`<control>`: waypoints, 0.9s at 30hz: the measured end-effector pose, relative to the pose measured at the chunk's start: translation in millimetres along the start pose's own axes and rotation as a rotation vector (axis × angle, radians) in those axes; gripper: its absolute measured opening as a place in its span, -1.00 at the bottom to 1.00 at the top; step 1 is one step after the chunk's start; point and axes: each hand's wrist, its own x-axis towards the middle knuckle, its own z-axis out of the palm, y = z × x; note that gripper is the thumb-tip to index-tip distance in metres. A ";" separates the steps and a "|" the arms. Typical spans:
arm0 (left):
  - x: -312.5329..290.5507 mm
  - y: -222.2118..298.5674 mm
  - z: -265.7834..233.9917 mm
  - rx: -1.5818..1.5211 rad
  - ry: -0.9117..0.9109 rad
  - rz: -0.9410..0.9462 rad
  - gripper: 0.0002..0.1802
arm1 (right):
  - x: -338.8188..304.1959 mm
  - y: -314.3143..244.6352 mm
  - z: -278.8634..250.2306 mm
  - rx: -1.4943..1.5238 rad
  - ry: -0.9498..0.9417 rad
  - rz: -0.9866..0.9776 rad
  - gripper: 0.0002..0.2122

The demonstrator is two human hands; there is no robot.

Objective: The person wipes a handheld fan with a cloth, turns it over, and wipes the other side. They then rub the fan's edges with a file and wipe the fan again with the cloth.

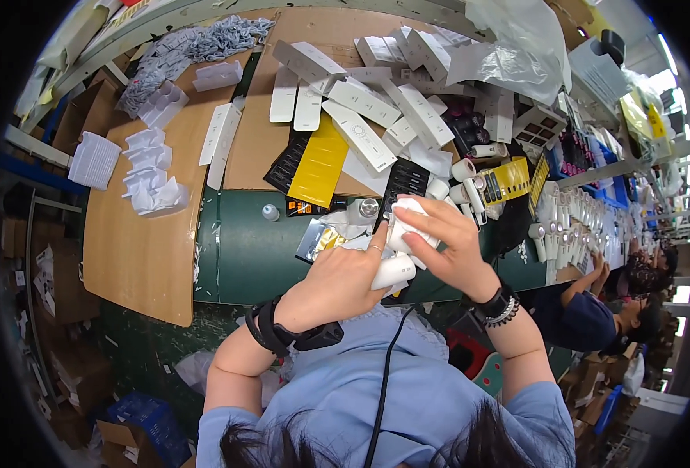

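Observation:
Near the front edge of the green table, both of my hands are on a white handheld device (394, 272) with a short cylindrical handle. My left hand (343, 279) is closed around it from the left, its index finger stretched up toward the upper part. My right hand (448, 240) curls over a white rounded piece (408, 227) at the top; whether this is the device's head or a cloth on it, I cannot tell. Just beyond my hands lie a small clear jar (368, 208) and a plastic-wrapped packet (325, 239). A small white bottle (270, 212) stands farther left.
Long white boxes (358, 136) are piled at the back beside a yellow card sheet (319, 162). Folded white inserts (148, 168) lie on a wooden board (138, 249) at left. Several white handheld devices (567, 222) stand in rows at right, near a person in dark blue (575, 318).

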 end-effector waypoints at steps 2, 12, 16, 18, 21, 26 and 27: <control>-2.0 -5.9 3.9 -0.007 -0.007 0.014 -0.15 | -7.4 0.1 9.1 -0.096 0.010 -0.145 -0.76; -1.5 1.4 -4.5 0.027 -0.025 -0.019 -0.15 | -5.0 13.6 5.2 0.208 0.102 0.122 -0.74; -2.5 -14.2 5.6 -0.026 -0.057 0.078 -0.14 | -6.2 3.5 10.8 -0.081 -0.002 -0.249 -0.76; -2.2 -9.8 6.1 -0.013 -0.055 0.053 -0.14 | -7.3 14.6 10.0 -0.051 0.016 -0.199 -0.75; -3.0 -5.2 5.4 0.012 -0.049 -0.004 -0.15 | -11.8 14.3 11.6 0.006 0.040 -0.111 -0.76; -2.6 -11.0 8.4 -0.026 -0.069 0.023 -0.17 | -8.4 5.6 8.6 -0.069 -0.057 -0.189 -0.78; -0.5 -11.4 9.4 -0.024 -0.079 0.005 -0.17 | -8.0 5.3 7.2 -0.151 -0.118 -0.289 -0.78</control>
